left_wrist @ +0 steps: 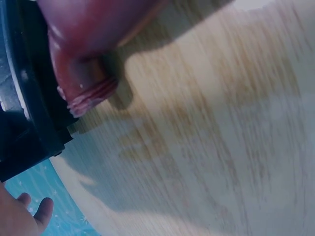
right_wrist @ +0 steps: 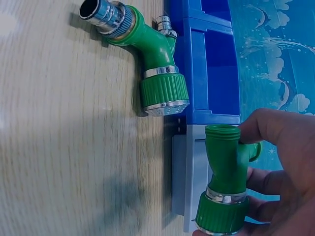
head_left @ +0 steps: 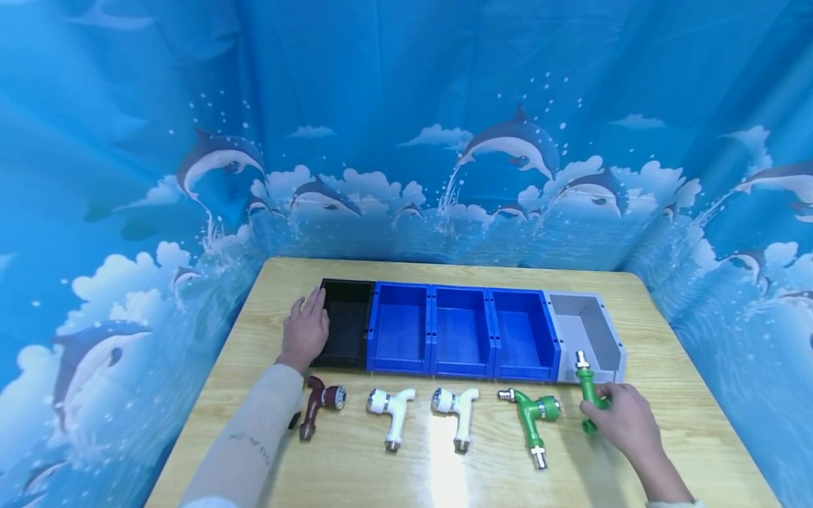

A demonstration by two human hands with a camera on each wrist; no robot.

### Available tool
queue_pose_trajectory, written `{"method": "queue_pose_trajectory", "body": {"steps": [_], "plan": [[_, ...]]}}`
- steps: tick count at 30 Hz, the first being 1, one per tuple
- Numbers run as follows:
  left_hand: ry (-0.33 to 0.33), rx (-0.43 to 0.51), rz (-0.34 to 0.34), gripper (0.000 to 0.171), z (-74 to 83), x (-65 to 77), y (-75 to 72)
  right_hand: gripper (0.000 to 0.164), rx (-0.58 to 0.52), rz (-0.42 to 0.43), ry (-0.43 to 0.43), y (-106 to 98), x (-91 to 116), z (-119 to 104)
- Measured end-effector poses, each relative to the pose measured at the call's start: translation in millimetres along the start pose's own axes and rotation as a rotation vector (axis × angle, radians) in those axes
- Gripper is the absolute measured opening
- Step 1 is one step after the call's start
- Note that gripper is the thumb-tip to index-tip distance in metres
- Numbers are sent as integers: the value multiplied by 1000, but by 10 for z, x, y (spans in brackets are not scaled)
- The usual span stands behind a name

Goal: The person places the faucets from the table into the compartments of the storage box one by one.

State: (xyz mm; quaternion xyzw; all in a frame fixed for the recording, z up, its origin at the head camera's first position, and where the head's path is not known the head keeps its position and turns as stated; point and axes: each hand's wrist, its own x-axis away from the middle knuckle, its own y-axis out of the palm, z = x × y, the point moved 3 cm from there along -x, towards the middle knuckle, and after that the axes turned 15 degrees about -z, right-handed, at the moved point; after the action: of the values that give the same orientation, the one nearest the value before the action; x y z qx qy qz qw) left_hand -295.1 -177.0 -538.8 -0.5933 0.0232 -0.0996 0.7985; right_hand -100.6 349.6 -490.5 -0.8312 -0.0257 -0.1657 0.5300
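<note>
Right hand: the right hand [head_left: 625,422] holds a green tap [head_left: 589,394], fingers curled round its body; the wrist view shows the same grip [right_wrist: 224,184].
Tap axis: the held tap stands nearly upright, its metal tip pointing away from the person, toward the grey bin [head_left: 587,331].
Key relation: the grey bin lies just beyond the right hand, straight ahead of the tap's tip; the tip is near the bin's front wall, and I cannot tell if it touches.
Nearer hand: the right one is by far the nearer to the grey bin; the left hand is at the opposite end of the row.
Left hand: the left hand [head_left: 306,330] lies flat with straight fingers against the outer side of the black bin [head_left: 346,321]; it holds nothing.
Bins, counted: five in one row between the hands, one black, three blue [head_left: 461,328], one grey.
Taps, counted: five, one dark red [head_left: 319,403] just near the left forearm, two white [head_left: 390,410], two green; the second green tap [head_left: 532,418] lies flat on the table [head_left: 686,423], just left of the right hand.
Bins' contents: nothing is visible inside them from the head view.
</note>
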Motion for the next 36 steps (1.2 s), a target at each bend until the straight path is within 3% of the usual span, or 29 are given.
{"method": "queue_pose_trajectory", "body": {"steps": [12, 30, 36], "plan": [[11, -2, 7, 53, 19, 14, -9, 32, -16, 2, 1, -6, 24, 1], [9, 24, -35, 54, 14, 14, -3, 39, -30, -8, 13, -41, -5, -9], [20, 20, -14, 54, 7, 6, 8, 40, -30, -1, 16, -56, -25, -12]]}}
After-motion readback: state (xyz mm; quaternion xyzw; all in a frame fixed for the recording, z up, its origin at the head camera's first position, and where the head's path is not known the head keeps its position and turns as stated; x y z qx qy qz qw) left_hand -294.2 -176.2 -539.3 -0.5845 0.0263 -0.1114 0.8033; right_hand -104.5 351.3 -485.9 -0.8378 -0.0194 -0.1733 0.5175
